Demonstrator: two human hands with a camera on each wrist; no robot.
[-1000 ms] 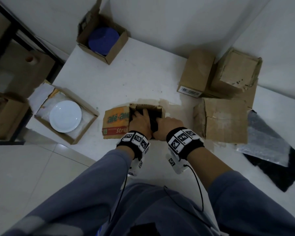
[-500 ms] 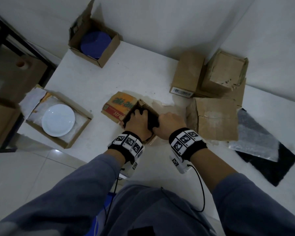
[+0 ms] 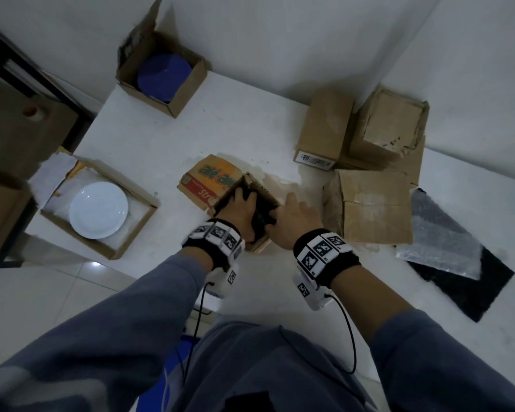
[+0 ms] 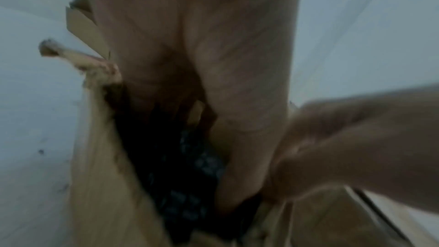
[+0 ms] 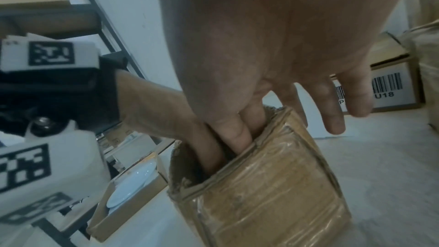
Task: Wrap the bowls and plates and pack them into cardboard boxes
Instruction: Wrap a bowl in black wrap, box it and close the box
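A small printed cardboard box [image 3: 211,181] stands open at the middle of the white table [image 3: 161,144]. Inside it lies a dark bundle in bubble wrap [image 3: 262,215]. My left hand [image 3: 240,208] reaches into the box, fingers spread on the bundle [image 4: 190,176]; the left wrist view shows the palm [image 4: 202,44] against the inner wall [image 4: 102,176]. My right hand [image 3: 295,218] is at the right rim. In the right wrist view its thumb and forefinger dip into the box [image 5: 273,185], and the other fingers [image 5: 332,115] hang straight outside. What the wrap holds is hidden.
A white plate [image 3: 98,209] lies in an open box at the table's left edge, and a blue plate [image 3: 162,75] in another at the far corner. Three closed boxes [image 3: 369,209] crowd the right. Bubble wrap [image 3: 434,233] on a black sheet [image 3: 473,289] lies far right.
The printed box has turned on the table, so its orange flap now points away to the left. Both hands stayed in its opening; my right fingers have spread out.
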